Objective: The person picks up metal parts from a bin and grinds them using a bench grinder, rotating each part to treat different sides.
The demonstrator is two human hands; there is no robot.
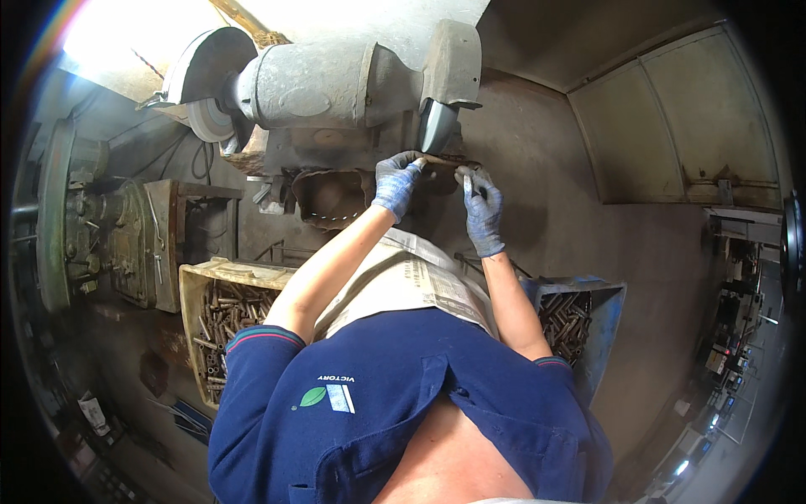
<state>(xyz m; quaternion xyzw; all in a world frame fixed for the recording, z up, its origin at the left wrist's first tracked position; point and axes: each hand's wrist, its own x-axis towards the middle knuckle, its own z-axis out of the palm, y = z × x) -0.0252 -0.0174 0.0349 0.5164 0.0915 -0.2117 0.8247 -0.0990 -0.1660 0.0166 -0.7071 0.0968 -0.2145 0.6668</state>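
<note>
My gloved left hand [395,182] and gloved right hand [483,212] are both closed at the right end of a bench grinder [311,84]. Between them runs a short, slim brownish metal rod [441,160], lying roughly crosswise. The left fingers pinch one end and the right fingers pinch the other. Just above the rod is the grey grinding wheel [438,126], partly covered by its guard [453,63]. Whether rod and wheel touch, I cannot tell. Both gloves are blue and white knit with dark, soiled fingertips.
A yellowish bin [191,323] of short metal rods stands at my left, a blue-grey bin [610,336] of similar pieces at my right. Another wheel [210,120] is at the grinder's left end. Farther left stands a greenish machine [126,244]. A pale apron [395,286] covers my lap.
</note>
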